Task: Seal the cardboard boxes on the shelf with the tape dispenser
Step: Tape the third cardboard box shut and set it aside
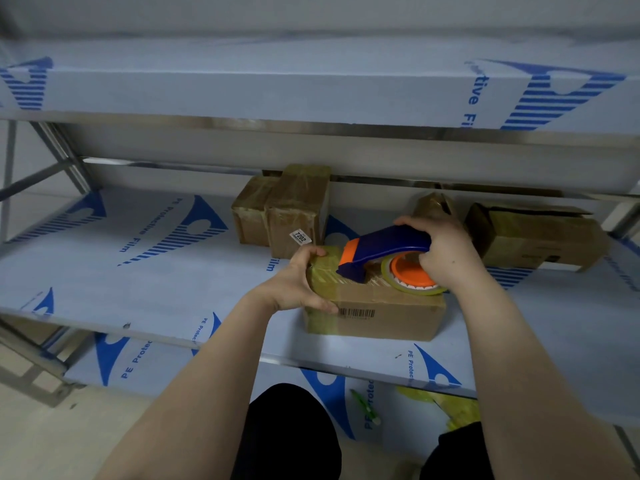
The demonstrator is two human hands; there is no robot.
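Left hand [294, 282] on box [398, 322], right hand [446, 254] round dispenser [391, 244], seemingly atop it.

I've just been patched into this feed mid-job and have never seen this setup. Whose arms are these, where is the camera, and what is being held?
There is no machine here. These are a person's two bare arms, and the single picture comes from a camera worn on their head, looking forward and down. The left hand grips the left end of a cardboard box lying on a shelf covered in blue-printed protective film. The right hand holds a blue and orange tape dispenser, its nose resting on the box's top. Behind stand two taped boxes, and another box lies further right.
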